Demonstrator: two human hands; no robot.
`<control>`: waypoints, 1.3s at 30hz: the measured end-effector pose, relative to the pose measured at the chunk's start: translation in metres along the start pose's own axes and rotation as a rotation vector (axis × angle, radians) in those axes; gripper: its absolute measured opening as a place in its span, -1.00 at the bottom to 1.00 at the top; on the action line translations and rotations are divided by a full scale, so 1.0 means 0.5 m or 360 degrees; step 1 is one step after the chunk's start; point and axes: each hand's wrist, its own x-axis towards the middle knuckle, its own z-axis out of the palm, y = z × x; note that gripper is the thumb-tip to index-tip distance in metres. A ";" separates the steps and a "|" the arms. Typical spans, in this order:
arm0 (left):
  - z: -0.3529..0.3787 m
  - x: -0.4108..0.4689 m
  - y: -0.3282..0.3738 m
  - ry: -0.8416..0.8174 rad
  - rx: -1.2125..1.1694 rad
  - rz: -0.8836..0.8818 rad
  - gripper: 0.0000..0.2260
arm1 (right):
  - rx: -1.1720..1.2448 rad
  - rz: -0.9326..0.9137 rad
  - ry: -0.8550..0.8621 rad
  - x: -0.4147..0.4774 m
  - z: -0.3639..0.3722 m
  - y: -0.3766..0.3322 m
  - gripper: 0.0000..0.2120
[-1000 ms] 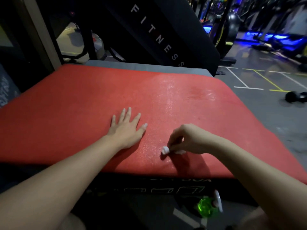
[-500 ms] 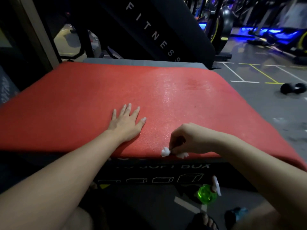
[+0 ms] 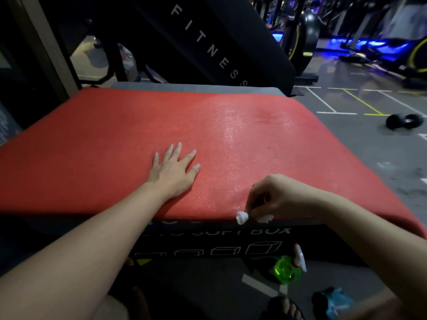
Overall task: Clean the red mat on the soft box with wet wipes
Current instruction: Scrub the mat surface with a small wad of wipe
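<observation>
Your right hand [image 3: 284, 197] has pulled the wet wipe [image 3: 242, 217], pinched in curled fingers [image 3: 260, 207], back to the near edge of the red mat [image 3: 115, 146] on the soft box [image 3: 208, 241], so that strip looks done, while your left hand [image 3: 173, 172] stays flat on the mat.

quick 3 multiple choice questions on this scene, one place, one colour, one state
1. Where on the mat is the wipe?
A. far edge
B. near edge
C. centre

2. What colour is the spray bottle?
A. green
B. blue
C. red

3. How does the left hand lie?
A. flat on the mat
B. gripping the bottle
C. in a fist

Answers:
1 B, the right hand pinches it at the near edge.
2 A, its body is bright green.
3 A, its fingers are straight and its palm is down.
</observation>
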 end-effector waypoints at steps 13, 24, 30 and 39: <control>-0.023 0.037 0.010 0.0022 0.0075 0.0078 -0.46 | 0.0137 0.0116 0.0324 0.120 -0.046 0.058 -0.97; -0.032 0.133 0.038 0.0133 -0.0133 0.0066 -0.53 | -0.0193 0.0196 0.0707 0.192 -0.051 0.107 -0.95; -0.021 0.164 0.028 0.0124 -0.0021 0.0097 -0.52 | -0.0016 0.0125 0.0367 0.187 -0.090 0.105 -0.98; -0.018 0.209 0.001 0.0138 -0.0044 0.0044 -0.50 | -0.0278 0.0212 0.0690 0.256 -0.102 0.146 -0.95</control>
